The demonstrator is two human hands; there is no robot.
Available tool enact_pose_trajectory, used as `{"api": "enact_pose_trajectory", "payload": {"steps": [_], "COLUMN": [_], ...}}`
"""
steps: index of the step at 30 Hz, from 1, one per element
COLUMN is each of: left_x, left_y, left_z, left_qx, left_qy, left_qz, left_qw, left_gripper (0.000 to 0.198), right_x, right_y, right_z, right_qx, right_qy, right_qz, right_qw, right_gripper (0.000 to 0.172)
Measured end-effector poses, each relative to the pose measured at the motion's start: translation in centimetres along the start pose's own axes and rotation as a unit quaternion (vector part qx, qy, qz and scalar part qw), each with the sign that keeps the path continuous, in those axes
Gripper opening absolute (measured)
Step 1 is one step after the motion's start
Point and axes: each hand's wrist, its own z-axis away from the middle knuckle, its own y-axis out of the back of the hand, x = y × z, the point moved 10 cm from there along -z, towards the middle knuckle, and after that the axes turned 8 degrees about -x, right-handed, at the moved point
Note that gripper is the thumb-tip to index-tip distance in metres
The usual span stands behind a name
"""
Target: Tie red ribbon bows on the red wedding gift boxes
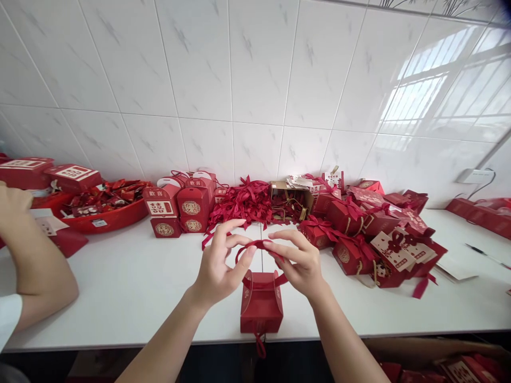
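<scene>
A small red gift box (261, 311) stands at the table's front edge, right in front of me. Above it a red ribbon (258, 243) forms a loop that runs down to the box's sides. My left hand (223, 260) pinches the ribbon at the left, between thumb and a finger, with other fingers raised. My right hand (297, 260) grips the ribbon's right side in its fingertips. A dark red cord hangs from the near side of the box over the edge.
Behind the box lie a heap of red ribbons (249, 199) and an open carton (291, 198). Stacked red boxes (194, 207) stand left of them, beside a red basin (114, 221) of small packets. Ribboned boxes (351, 255) pile up at right. A co-worker's arm (42, 255) reaches in at left.
</scene>
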Motion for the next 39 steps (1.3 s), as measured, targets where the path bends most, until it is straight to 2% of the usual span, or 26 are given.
{"api": "enact_pose_trajectory", "payload": {"steps": [3,5,8,11,14,16,18,19,21,24,26,28,30,32,34,39], "left_x": [1.3,0.9,-0.5,-3.2,-7.5,-10.8,-13.7,-14.7,-15.5,-14.8,-14.5,-13.9,-13.3,-12.9,-12.9,-13.5], "left_y": [1.5,2.7,5.4,8.4,10.4,10.8,10.4,9.8,8.6,6.5,4.1,0.9,-1.7,-3.4,-4.1,-4.3], "left_z": [1.3,2.4,4.8,8.0,11.3,13.1,14.2,14.3,14.1,12.9,11.7,10.4,9.6,9.2,9.1,9.6], "left_qx": [0.078,0.122,0.198,0.251,0.241,0.200,0.151,0.124,0.099,0.107,0.079,0.028,-0.005,-0.020,-0.024,-0.012], "left_qy": [-0.096,-0.107,-0.070,0.018,0.142,0.204,0.230,0.232,0.215,0.197,0.216,0.227,0.238,0.250,0.261,0.287], "left_qz": [-0.158,-0.218,-0.282,-0.329,-0.377,-0.389,-0.372,-0.361,-0.341,-0.275,-0.178,-0.072,0.005,0.046,0.057,0.066], "left_qw": [0.980,0.962,0.936,0.910,0.883,0.876,0.886,0.895,0.910,0.935,0.957,0.971,0.971,0.967,0.963,0.955], "left_gripper": [0.035,0.035,0.037,0.033,0.029,0.027,0.029,0.029,0.026,0.020,0.020,0.022,0.026,0.031,0.033,0.039], "right_x": [1.5,3.0,5.3,7.7,9.6,10.5,11.5,11.8,11.9,11.1,10.3,8.8,7.0,5.8,5.4,5.8], "right_y": [1.7,2.8,4.0,5.2,6.7,6.9,6.2,5.9,5.7,5.0,2.8,-0.3,-3.5,-6.1,-7.7,-8.8], "right_z": [2.2,4.7,9.7,16.0,23.0,26.4,28.0,28.3,27.7,24.6,21.2,17.7,15.0,13.4,12.7,13.4], "right_qx": [0.097,0.154,0.206,0.232,0.272,0.246,0.198,0.182,0.179,0.180,0.124,0.036,-0.053,-0.122,-0.156,-0.158], "right_qy": [-0.088,-0.154,-0.250,-0.361,-0.474,-0.537,-0.569,-0.572,-0.561,-0.515,-0.468,-0.406,-0.353,-0.321,-0.306,-0.333], "right_qz": [-0.037,-0.060,-0.087,-0.082,-0.038,0.001,0.012,0.016,0.039,0.060,0.011,-0.054,-0.096,-0.126,-0.149,-0.182], "right_qw": [0.991,0.974,0.942,0.899,0.837,0.807,0.798,0.800,0.807,0.836,0.875,0.912,0.929,0.931,0.927,0.912], "right_gripper": [0.028,0.022,0.012,0.014,0.027,0.034,0.038,0.040,0.045,0.053,0.049,0.046,0.054,0.064,0.067,0.062]}}
